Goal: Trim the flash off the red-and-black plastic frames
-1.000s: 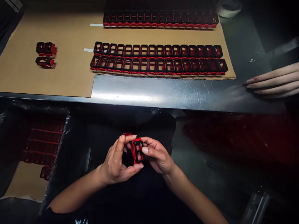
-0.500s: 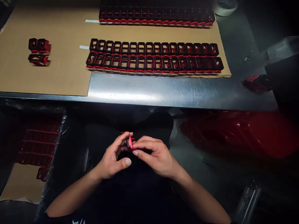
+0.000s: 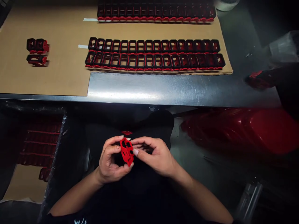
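Observation:
Low in front of my body, my left hand (image 3: 111, 160) grips a small red and black plastic frame (image 3: 127, 153) between its fingers and thumb. The frame's red face, with several cutouts, is turned up toward me. My right hand (image 3: 155, 154) is closed at the frame's right edge, thumb against it and fingertips partly hidden behind it. Just beyond the hands, a thin red piece (image 3: 126, 133) lies on the dark clothing over my lap.
Rows of similar black and red frames (image 3: 132, 61) stand on cardboard (image 3: 63, 68) over a metal table (image 3: 140, 88); several more (image 3: 37, 60) sit left. An open box (image 3: 22, 183) at lower left holds others. A red plastic-like bulk (image 3: 252, 130) lies right, below the table. Tape roll (image 3: 226, 4) at back.
The frame has turned so its red face shows. My left hand, loosely open around it before, has closed on it. My right hand stays at its right side.

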`<action>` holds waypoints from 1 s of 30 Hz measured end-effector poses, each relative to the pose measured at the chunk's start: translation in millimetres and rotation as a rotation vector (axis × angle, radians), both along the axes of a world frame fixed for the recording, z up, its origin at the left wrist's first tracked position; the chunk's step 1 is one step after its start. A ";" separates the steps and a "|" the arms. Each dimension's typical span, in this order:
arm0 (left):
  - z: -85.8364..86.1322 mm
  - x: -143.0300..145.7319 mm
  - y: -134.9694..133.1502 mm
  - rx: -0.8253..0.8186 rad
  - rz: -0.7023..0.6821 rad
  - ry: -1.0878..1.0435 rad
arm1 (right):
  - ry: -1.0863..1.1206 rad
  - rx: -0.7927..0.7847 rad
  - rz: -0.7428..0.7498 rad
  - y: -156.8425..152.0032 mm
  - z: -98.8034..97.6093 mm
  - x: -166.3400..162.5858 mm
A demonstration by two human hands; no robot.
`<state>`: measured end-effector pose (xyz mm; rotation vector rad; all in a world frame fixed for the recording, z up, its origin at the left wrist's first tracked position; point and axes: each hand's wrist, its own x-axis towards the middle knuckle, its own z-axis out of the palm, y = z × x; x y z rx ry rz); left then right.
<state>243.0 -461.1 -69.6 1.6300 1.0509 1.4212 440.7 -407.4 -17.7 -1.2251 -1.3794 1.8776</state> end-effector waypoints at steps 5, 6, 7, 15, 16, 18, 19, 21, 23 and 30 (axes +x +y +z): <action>0.2 1.0 1.2 0.043 0.002 0.057 | 0.002 -0.054 -0.050 1.7 1.9 -6.7; 0.5 1.8 1.5 0.036 -0.002 0.041 | 0.013 -0.074 -0.051 2.2 1.4 -6.9; 0.7 2.6 1.6 0.023 -0.004 0.012 | 0.029 -0.100 -0.051 2.5 0.4 -6.8; -0.2 7.1 -0.2 -0.131 -0.018 -0.142 | 0.189 -0.306 -0.097 0.9 -13.8 -6.6; 0.6 7.8 0.3 -0.142 -0.022 -0.147 | 0.222 -0.341 -0.097 0.1 -15.3 -6.8; 2.6 9.5 1.9 -0.161 -0.031 -0.167 | 0.296 -0.407 -0.094 -1.8 -18.0 -6.8; 3.5 10.4 2.8 -0.171 -0.037 -0.183 | 0.334 -0.435 -0.089 -2.9 -19.5 -6.6; 4.4 12.1 4.2 -0.185 -0.050 -0.222 | 0.403 -0.478 -0.084 -5.3 -22.3 -5.9; 3.4 13.3 4.8 -0.191 -0.056 -0.247 | 0.459 -0.510 -0.077 -7.6 -24.8 -5.6; -8.6 11.9 3.8 -0.144 -0.003 -0.136 | 0.410 -0.417 -0.163 -12.3 -25.8 -11.4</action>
